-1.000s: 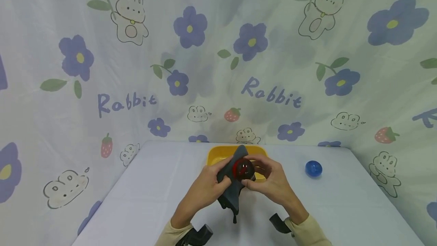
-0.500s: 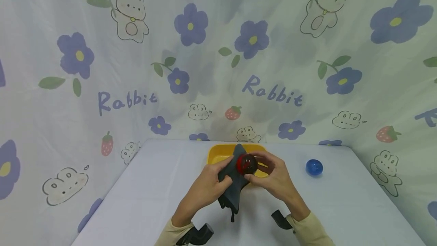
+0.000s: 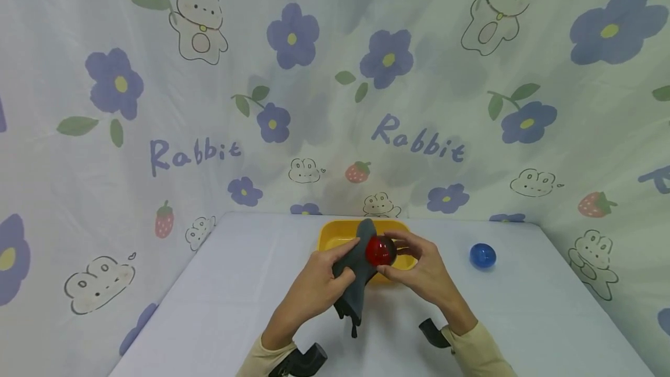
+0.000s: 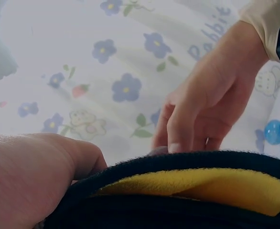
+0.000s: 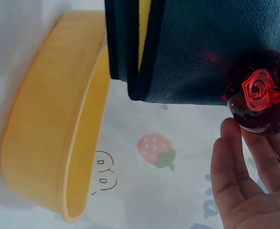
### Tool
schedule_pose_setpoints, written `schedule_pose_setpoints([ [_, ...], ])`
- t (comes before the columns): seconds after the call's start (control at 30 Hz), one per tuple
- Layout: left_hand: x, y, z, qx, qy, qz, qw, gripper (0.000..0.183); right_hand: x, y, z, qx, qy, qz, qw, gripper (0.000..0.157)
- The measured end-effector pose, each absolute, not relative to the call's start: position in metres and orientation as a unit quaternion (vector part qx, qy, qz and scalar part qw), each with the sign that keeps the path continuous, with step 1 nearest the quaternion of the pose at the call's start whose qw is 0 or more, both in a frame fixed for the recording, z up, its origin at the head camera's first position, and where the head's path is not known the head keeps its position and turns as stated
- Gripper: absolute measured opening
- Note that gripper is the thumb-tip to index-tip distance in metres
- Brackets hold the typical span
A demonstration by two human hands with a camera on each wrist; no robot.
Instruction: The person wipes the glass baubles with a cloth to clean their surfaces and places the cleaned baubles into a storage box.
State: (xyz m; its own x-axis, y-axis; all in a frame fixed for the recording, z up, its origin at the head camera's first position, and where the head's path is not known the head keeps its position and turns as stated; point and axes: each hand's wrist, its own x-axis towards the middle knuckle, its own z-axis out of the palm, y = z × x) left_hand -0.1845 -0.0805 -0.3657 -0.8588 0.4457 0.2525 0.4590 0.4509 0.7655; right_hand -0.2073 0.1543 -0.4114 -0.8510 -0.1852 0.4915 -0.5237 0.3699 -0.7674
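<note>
In the head view, my left hand (image 3: 316, 284) grips a folded dark grey cloth (image 3: 356, 275) over the table. The cloth has a black edge, and a yellow inner side (image 4: 216, 183) shows in the left wrist view. My right hand (image 3: 421, 260) pinches a glossy dark red glass ball (image 3: 381, 251) between thumb and fingers. The ball is against the cloth's right side. A bright red rose shape shows in the ball (image 5: 262, 90) in the right wrist view. Part of the left hand's fingers is hidden behind the cloth.
A yellow plastic basin (image 3: 335, 234) stands on the white-covered table (image 3: 235, 284) just behind my hands. To the right lies a blue glass ball (image 3: 482, 256). A patterned curtain (image 3: 335, 103) hangs behind the table and along its sides.
My right hand has turned the red ball against the cloth and shifted slightly up and right with it; more bright red now faces the head camera. The left hand keeps its grip on the cloth.
</note>
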Motion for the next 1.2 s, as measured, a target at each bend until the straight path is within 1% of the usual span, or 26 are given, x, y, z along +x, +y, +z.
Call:
schedule_pose_setpoints([
  [0.3, -0.184, -0.08, -0.365, -0.275, -0.845, -0.458, 0.027, 0.054, -0.209, 0.156, -0.414, 0.23, -0.809, 0.527, 0.119, 0.057],
  [0.67, -0.184, -0.08, -0.366, -0.285, -0.849, -0.443, 0.047, 0.054, -0.205, 0.15, -0.413, 0.242, -0.808, 0.529, 0.096, 0.053],
  [0.97, -0.188, -0.079, -0.369, -0.31, -0.857, -0.406, 0.066, 0.051, -0.201, 0.145, -0.411, 0.265, -0.806, 0.52, 0.098, 0.051],
  [1.2, -0.192, -0.08, -0.373, -0.319, -0.859, -0.395, 0.066, 0.052, -0.197, 0.144, -0.408, 0.279, -0.791, 0.534, 0.111, 0.053],
])
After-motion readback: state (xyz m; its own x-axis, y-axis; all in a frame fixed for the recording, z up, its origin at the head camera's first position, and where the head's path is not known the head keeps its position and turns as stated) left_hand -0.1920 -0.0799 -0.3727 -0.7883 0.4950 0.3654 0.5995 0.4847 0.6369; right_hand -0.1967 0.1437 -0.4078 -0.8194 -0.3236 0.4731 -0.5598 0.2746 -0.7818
